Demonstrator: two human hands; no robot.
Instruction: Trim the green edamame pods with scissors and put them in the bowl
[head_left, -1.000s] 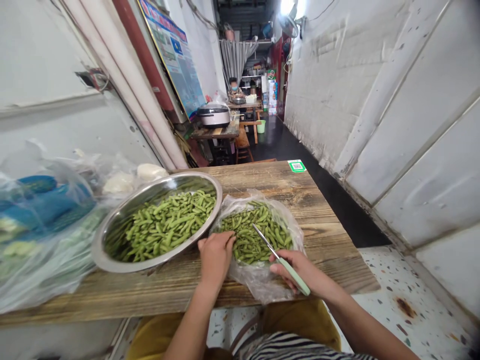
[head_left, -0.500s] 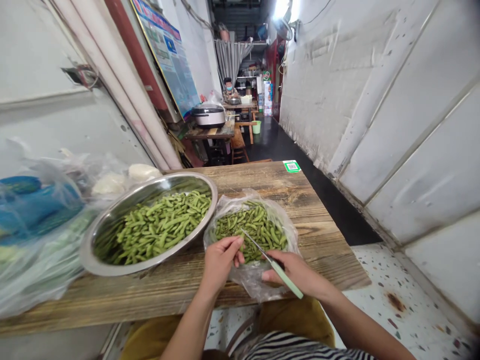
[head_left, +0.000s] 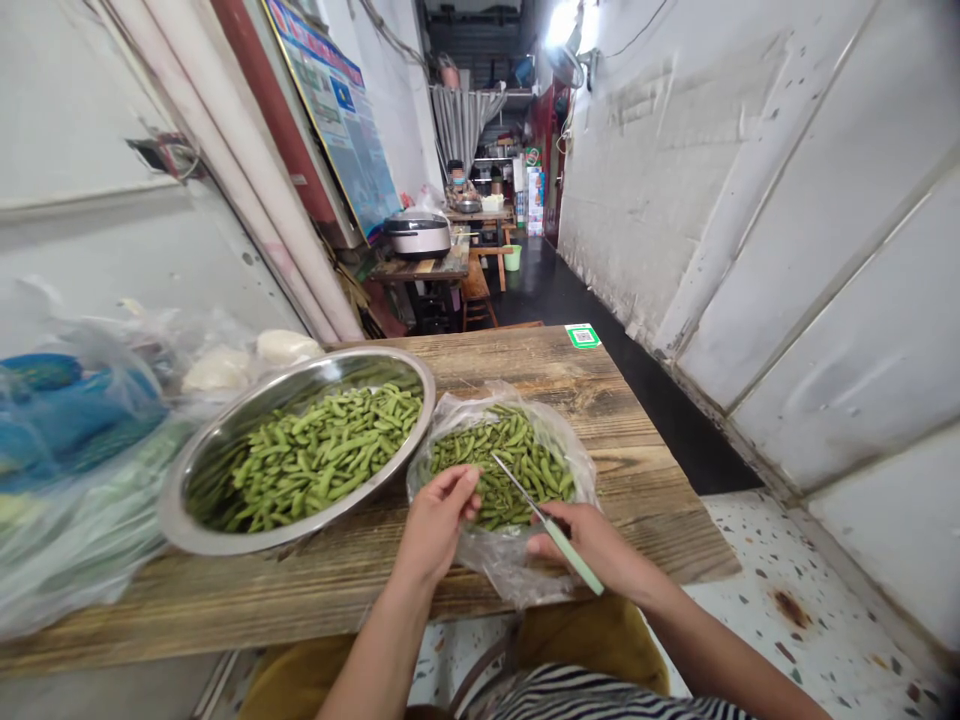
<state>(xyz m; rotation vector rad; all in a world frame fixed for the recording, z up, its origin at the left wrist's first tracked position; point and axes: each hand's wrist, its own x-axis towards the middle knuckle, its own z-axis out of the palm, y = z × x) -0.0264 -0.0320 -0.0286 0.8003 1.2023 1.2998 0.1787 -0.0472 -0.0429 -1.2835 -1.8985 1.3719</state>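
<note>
My right hand holds scissors with a pale green handle. Their thin metal blade points up and left over a clear plastic bag of green soybean pods. At the bag's left front, my left hand is closed in a pinch, its fingertips just left of the blade tip and apart from it. What the pinch holds, if anything, I cannot make out. To the left stands a wide steel basin with a heap of green pods inside.
Both containers stand on a wooden table. Plastic bags with blue and pale contents crowd its left side. A green QR card lies at the far right corner. Farther back are a rice cooker on another table and a seated person.
My left hand has drawn slightly left, away from the blade tip. The scissors have barely shifted. The basin and the bag of pods stay in place.
</note>
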